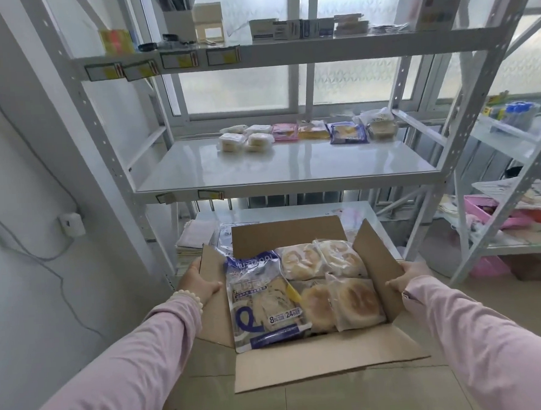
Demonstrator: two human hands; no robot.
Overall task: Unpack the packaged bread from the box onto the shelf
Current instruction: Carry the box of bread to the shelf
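An open cardboard box hangs in front of me above the tiled floor, flaps spread. Inside lie a large blue-and-white bread bag on the left and several clear packs of round buns on the right. My left hand grips the box's left flap and side. Gripping the right flap is my right hand. Both arms wear pink sleeves. Straight ahead, the white middle shelf carries a row of packaged breads along its back edge.
The white metal rack has an upper shelf with small boxes and price tags, and a low shelf with papers behind the box. A second rack with pink items stands at right. A wall with cables is on the left.
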